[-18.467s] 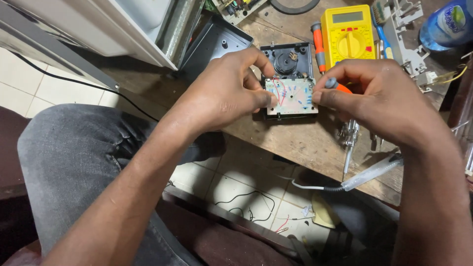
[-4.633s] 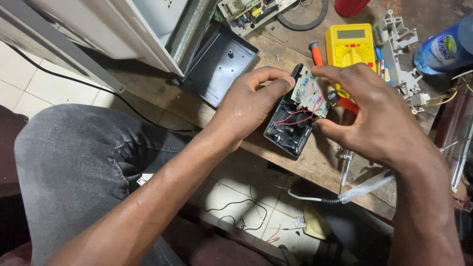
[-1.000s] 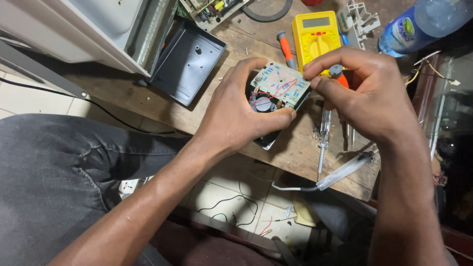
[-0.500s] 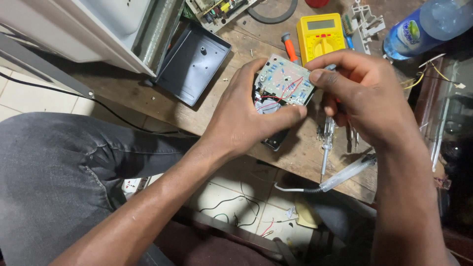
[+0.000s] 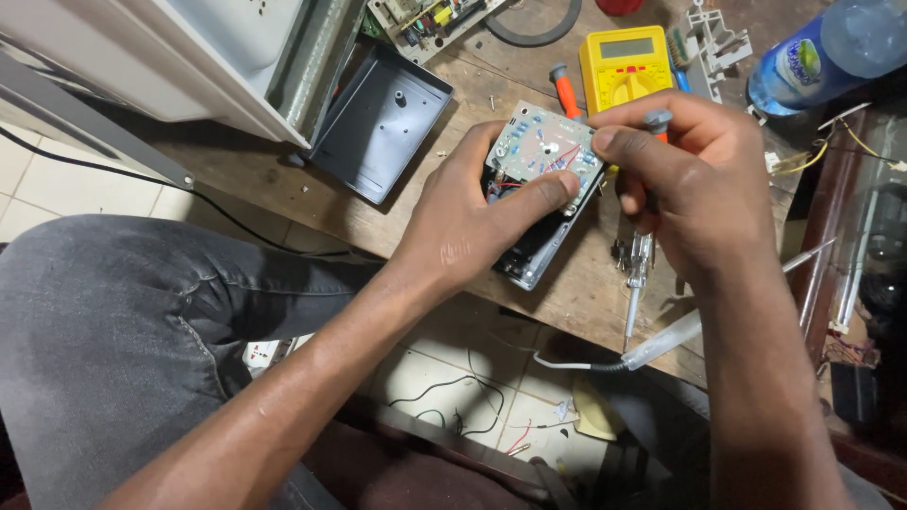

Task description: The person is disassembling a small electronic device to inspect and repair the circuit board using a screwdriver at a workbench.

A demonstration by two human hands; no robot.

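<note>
Across the top of the view runs a worn wooden bench, its planks scratched and dusty, with a pale metal appliance casing lying over its far left corner. Beside that casing a dark grey plastic cover sits hollow side up, shallow and rectangular, with a moulded post in its middle; it looks set aside so that the inside of the unit can be reached. Further right a clear plastic bottle with a blue label lies on its side, and a yellow multimeter lies flat, face up, near an orange-handled screwdriver.

Over the bench edge, the left hand curls around a small dark housing, thumb pressed across the top to keep a pale green circuit board steady and tilted toward the camera. Thin red wires cross the board's solder-speckled face. The right hand closes from the other side, fingertips pinching the board's far edge; a grey knob-like cap shows between its fingers, possibly a tool's end, though the grip hides the rest. Below that hand a slim tester screwdriver with a clear handle lies on the wood, and a translucent tube on a white cable hangs off the bench edge above the tiled floor.
</note>
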